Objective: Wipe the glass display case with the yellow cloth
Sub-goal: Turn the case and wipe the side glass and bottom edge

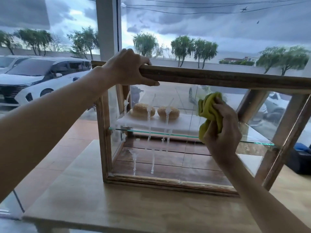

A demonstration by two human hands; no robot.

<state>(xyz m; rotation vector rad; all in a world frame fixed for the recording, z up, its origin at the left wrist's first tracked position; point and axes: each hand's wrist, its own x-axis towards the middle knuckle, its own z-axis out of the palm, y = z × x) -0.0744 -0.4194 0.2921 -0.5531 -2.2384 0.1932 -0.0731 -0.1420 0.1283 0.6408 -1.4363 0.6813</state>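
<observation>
A wood-framed glass display case (168, 181) stands on a light wooden table (104, 209). White foam streaks (152, 158) run down its front pane. My left hand (127, 69) grips the case's top front rail near the left corner. My right hand (222, 130) holds a bunched yellow cloth (207, 111) pressed against the right part of the front glass. Inside, two sesame buns (143, 109) lie on a white tray on a glass shelf (257, 137).
A large window stands behind the case, with white cars (38, 78) parked outside at left. A white pillar (107, 26) rises behind the left corner. A dark object with a blue top (301, 157) sits at right. The table's near edge runs below.
</observation>
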